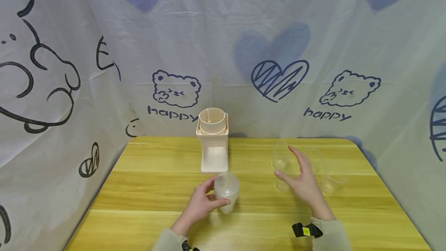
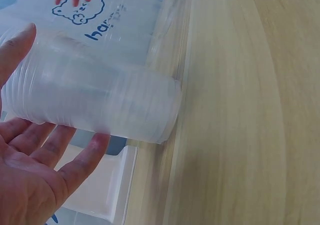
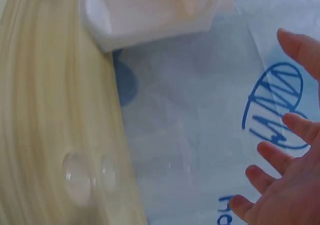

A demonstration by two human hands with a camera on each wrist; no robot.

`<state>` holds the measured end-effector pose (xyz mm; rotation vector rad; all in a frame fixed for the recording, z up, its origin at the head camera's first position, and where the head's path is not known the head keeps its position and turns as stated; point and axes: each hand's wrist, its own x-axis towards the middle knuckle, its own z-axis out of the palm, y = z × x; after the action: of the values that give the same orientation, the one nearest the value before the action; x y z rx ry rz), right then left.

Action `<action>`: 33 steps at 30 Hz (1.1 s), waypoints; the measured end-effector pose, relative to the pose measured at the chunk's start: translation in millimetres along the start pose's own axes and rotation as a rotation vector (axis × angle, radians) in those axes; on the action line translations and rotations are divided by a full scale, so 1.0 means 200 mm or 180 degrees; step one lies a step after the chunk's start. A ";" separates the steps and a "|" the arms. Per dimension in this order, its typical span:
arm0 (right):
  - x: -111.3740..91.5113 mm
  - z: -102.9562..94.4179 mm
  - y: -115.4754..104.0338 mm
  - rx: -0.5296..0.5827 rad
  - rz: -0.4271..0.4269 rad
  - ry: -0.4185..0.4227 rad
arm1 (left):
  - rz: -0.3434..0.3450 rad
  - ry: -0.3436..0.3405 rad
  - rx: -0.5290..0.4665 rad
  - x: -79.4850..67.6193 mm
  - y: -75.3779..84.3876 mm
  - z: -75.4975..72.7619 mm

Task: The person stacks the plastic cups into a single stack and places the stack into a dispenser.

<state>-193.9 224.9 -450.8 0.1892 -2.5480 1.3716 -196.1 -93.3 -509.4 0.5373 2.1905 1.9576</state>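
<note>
My left hand (image 1: 205, 201) grips a stack of nested clear plastic cups (image 1: 227, 191) with thumb on one side and fingers on the other. In the left wrist view the cup stack (image 2: 100, 85) shows several rims close together, and its base is right at the tabletop. To the right, my right hand (image 1: 306, 183) has thumb and fingers spread apart beside a clear plastic cup (image 1: 280, 161) standing on the table. Nothing lies between the fingers of the right hand (image 3: 285, 180) in the right wrist view.
A white stand (image 1: 214, 160) with a round, open-topped holder (image 1: 212, 121) stands at the table's back, left of centre. Another clear cup (image 1: 332, 179) is right of my right hand, with a fainter one behind it. A printed cloth (image 1: 223, 49) hangs around the wooden table (image 1: 146, 189).
</note>
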 end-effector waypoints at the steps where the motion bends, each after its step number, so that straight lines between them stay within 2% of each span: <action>1: 0.00 -0.01 0.01 -0.0041 0.0016 0.0015 | 0.0002 0.0003 0.0005 0.00 0.00 0.00; 7: 0.00 -0.02 0.10 -0.0178 0.0116 0.0049 | 0.0026 0.0032 0.0055 0.00 -0.01 0.00; 15: -0.01 -0.02 0.17 -0.0032 0.0359 -0.0104 | 0.0032 0.0037 0.0075 0.00 -0.01 0.01; 24: 0.00 -0.01 0.17 -0.0048 0.0927 -0.0262 | 0.0022 0.0072 -0.0010 0.00 -0.01 0.01; 33: 0.01 0.00 0.19 0.0015 0.1139 -0.0350 | 0.0055 0.0082 0.0011 0.00 -0.02 0.01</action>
<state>-204.3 246.8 -481.1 -0.2078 -2.7687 1.5245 -196.5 -91.0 -512.9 0.5364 2.2124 1.9806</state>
